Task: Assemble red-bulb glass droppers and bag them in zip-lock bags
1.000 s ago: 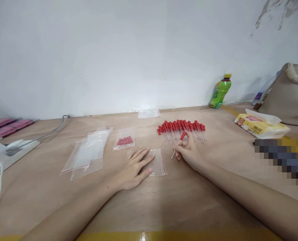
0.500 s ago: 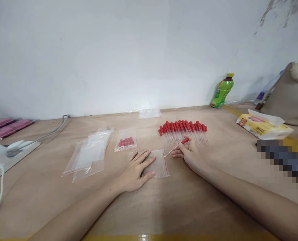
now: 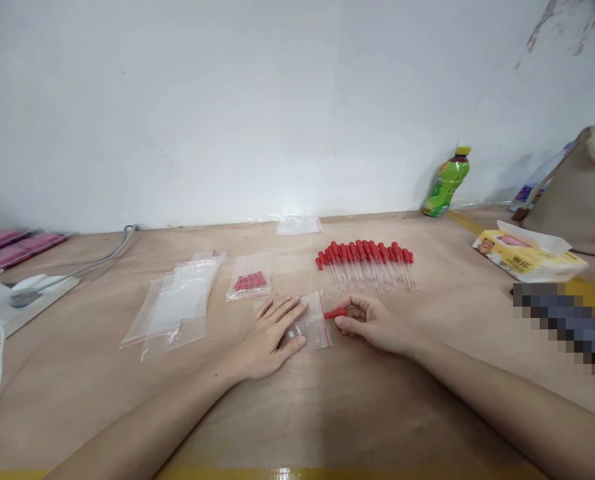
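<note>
My left hand (image 3: 272, 337) lies flat with fingers spread on a clear zip bag (image 3: 313, 327), whose red-lined mouth faces right. Between the thumb and fingers of my right hand (image 3: 370, 323) is the red rubber bulb of a dropper (image 3: 335, 313). Its clear tube points left into the mouth of the bag, and the bulb is still outside. Behind my right hand, a row of droppers (image 3: 367, 260) lies side by side, red bulbs toward the wall. A filled zip bag (image 3: 249, 279) with several red-bulbed droppers rests beyond my left hand.
Overlapping clear bags (image 3: 177, 307) lie at the left, and another bag (image 3: 298, 225) by the wall. A power strip (image 3: 47, 293) with cables sits far left, near pink packs (image 3: 22, 248). On the right stand a green bottle (image 3: 447, 183), a tissue pack (image 3: 525, 257) and a beige bag (image 3: 572, 193).
My right hand has moved left and nearer to me, and the dropper's tube has slid into the bag's mouth. My left hand stays flat on the bag.
</note>
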`<action>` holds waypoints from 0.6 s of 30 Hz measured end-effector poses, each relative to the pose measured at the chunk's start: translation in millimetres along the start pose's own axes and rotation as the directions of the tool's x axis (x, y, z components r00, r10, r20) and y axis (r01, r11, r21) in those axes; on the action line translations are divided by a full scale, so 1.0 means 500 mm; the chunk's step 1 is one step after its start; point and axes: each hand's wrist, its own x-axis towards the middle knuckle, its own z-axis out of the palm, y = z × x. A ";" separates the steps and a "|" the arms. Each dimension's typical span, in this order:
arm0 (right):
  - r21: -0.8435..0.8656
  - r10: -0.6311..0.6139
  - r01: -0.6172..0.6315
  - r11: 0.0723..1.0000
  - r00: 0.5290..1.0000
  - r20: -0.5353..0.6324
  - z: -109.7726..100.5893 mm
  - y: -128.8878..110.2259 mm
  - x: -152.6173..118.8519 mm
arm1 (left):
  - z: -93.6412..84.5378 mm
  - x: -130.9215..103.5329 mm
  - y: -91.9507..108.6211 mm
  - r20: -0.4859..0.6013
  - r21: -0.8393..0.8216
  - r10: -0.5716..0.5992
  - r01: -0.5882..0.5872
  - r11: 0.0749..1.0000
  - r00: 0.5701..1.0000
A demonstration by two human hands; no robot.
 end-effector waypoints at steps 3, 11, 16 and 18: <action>-0.020 -0.088 0.092 0.996 0.985 0.148 -0.008 -0.003 0.000 | 0.001 0.001 -0.003 -0.004 -0.007 0.017 -0.017 1.000 1.000; -0.098 -0.075 0.099 0.990 0.972 0.223 0.004 -0.004 0.014 | -0.005 0.003 -0.004 -0.028 -0.103 0.047 -0.049 0.993 0.999; -0.253 0.056 -0.018 0.967 0.988 0.144 -0.006 -0.009 0.022 | -0.032 -0.002 -0.031 -0.034 -0.234 0.110 -0.115 0.965 0.993; -0.278 0.006 0.038 0.960 0.988 0.154 -0.006 -0.010 0.025 | -0.032 -0.003 -0.045 -0.025 -0.257 0.152 -0.153 0.954 0.988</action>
